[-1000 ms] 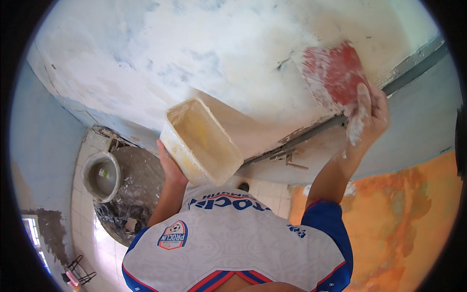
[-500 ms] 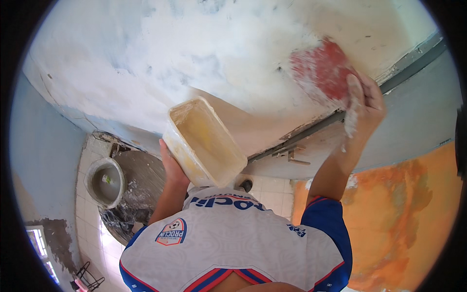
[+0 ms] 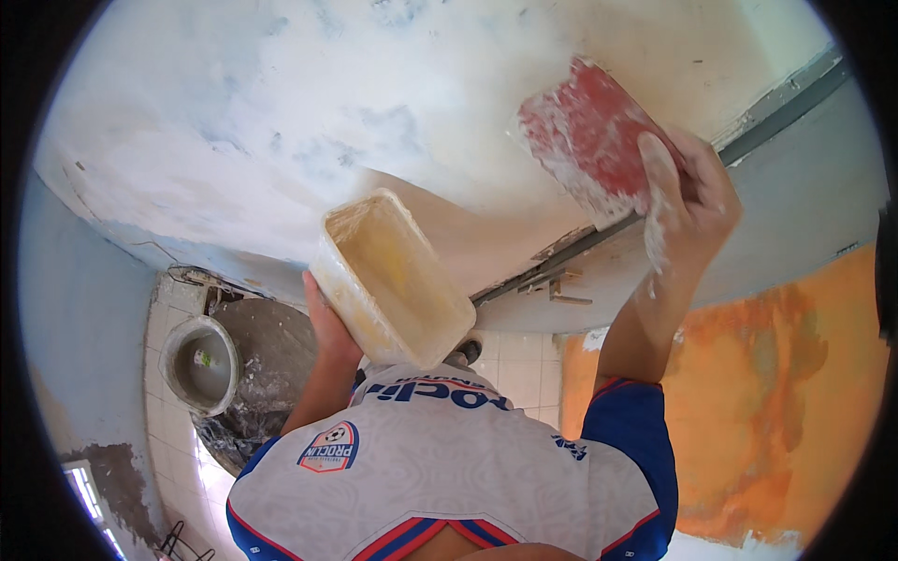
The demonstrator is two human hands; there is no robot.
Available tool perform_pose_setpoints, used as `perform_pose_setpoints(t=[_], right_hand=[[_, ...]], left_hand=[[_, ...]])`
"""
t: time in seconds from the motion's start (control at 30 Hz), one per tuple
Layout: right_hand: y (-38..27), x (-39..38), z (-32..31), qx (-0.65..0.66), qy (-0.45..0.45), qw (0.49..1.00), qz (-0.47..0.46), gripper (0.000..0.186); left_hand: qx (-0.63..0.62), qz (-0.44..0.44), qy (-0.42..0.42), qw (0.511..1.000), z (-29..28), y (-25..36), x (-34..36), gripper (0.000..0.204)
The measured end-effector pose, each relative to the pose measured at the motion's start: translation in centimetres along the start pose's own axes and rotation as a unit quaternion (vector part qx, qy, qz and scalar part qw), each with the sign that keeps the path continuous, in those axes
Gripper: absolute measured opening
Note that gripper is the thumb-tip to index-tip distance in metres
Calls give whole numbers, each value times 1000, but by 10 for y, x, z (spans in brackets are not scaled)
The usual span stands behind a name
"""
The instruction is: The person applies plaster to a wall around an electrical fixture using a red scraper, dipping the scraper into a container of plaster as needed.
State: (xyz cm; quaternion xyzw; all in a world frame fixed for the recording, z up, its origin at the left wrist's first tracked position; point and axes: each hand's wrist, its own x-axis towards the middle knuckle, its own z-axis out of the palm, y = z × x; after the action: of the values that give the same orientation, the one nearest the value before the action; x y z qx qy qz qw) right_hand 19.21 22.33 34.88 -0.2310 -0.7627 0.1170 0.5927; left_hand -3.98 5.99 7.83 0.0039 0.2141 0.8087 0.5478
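Where the grey strip [image 3: 790, 107] nears the tub [image 3: 348, 292], patchy pale wall [image 3: 327, 103] lies open above it. The smeared, rectangular tub sits in the left hand [image 3: 334, 325], fingers cupped, partly hidden; up-right of the tub, the right hand [image 3: 700, 187] pinches a white-streaked red spreader [image 3: 603, 131] between thumb and fingers.

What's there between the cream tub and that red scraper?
In the head view, only patchy white wall, partly darkened by a shadow, shows between the cream tub and the red scraper.

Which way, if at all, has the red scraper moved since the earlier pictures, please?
Yes: the red scraper, in the right hand, has moved left, judged against the orange wall.
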Motion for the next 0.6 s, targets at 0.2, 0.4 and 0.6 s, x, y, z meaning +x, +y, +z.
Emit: perform_pose_setpoints(t=[0.2,0.4,0.6], right_hand=[[-4,9,-13,29,66,991,111,15],[11,17,-19,27,123,987,97,19],[14,15,0,56,27,996,65,19]], left_hand=[[-13,-6,-8,1000,-4,-1,-6,74],[2,-7,6,1000,-6,-2,-5,74],[0,16,-16,1000,-10,-4,-5,74]])
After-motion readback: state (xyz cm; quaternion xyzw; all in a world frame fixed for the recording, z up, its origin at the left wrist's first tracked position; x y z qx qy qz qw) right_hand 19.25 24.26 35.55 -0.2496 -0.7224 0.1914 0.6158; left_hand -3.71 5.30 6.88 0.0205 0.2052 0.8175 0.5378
